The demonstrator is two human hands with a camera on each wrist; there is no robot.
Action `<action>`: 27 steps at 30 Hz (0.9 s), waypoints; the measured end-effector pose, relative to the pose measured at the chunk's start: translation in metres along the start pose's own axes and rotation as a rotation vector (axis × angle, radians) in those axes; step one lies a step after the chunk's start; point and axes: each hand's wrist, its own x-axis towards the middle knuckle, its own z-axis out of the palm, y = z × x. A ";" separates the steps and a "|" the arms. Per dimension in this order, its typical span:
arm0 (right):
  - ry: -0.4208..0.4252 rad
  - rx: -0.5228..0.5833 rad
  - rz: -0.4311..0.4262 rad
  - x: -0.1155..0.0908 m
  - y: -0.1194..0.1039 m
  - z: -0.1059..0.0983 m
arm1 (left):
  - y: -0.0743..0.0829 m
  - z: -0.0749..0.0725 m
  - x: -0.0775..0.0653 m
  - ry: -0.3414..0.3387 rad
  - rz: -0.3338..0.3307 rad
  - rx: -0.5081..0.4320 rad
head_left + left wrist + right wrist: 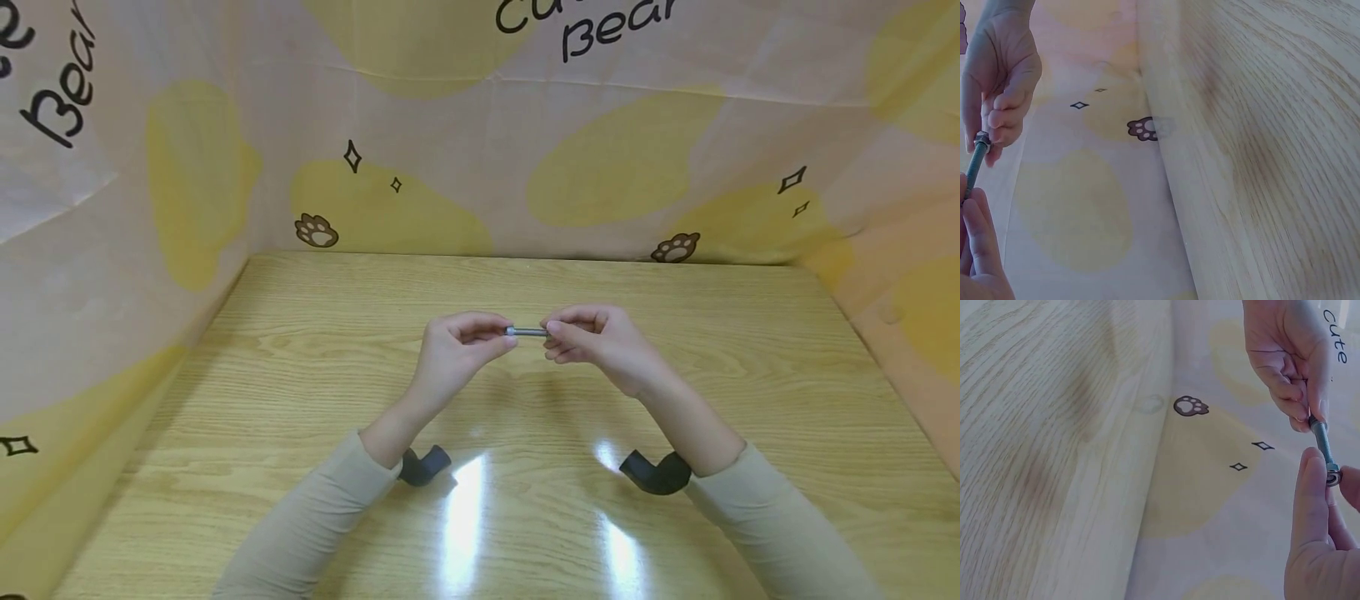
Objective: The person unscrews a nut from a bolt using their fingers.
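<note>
A silvery threaded bolt [530, 332] is held level above the table between both hands. My left hand [456, 348] pinches its thicker head end between thumb and fingers. At the other end, my right hand [606, 346] has its thumb and fingers around a small metal nut [1333, 477]. In the right wrist view, the nut sits at the tip of the bolt shank [1323, 442], and the fingers hide part of it. The left wrist view shows the bolt [975, 164] between the two hands, its head covered by the left fingers.
Beneath the hands is a wood-grain table [337, 375] with bright light reflections. A patterned cloth [450, 150] hangs along its back and sides. Black curved wrist pieces [655, 472] stick out inward from both wrists.
</note>
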 end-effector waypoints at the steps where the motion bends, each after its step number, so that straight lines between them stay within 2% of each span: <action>1: 0.001 0.003 -0.004 0.000 0.000 0.000 | 0.000 0.000 0.000 0.000 -0.003 -0.001; 6: 0.011 -0.009 -0.025 -0.001 0.001 -0.002 | 0.001 -0.001 0.000 0.003 -0.007 -0.005; 15: -0.002 -0.023 0.029 0.000 -0.002 0.000 | -0.001 0.000 0.000 -0.002 0.015 -0.003; 22: 0.002 -0.019 -0.026 -0.002 0.000 -0.001 | 0.000 0.000 0.000 0.004 0.006 -0.012; 27: 0.016 -0.061 -0.032 -0.004 0.000 0.000 | -0.001 -0.001 -0.001 -0.001 0.012 -0.008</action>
